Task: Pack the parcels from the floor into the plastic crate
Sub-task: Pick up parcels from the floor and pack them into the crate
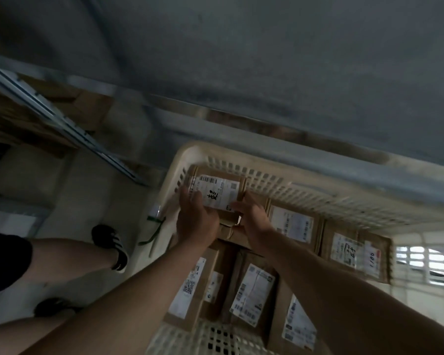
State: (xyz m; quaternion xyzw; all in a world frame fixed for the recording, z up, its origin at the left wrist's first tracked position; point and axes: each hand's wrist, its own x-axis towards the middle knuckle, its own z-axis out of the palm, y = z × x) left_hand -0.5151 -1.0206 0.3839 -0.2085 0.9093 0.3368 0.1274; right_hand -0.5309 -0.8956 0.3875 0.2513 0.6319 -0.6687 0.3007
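A cream plastic crate (287,180) with slotted walls fills the right half of the view and holds several brown cardboard parcels with white shipping labels. In its far left corner sits a parcel (219,190) with a label bearing a handwritten mark. My left hand (196,221) grips that parcel's left side, and my right hand (251,216) holds its right edge. Both forearms reach in from the bottom. Other parcels lie at the right (292,224) and near me (254,293).
Pale floor lies left of the crate, where my legs and black shoes (113,247) stand. A green strap (155,226) hangs at the crate's left rim. Metal shelving with cardboard boxes (44,116) rises at the left. A grey wall runs behind the crate.
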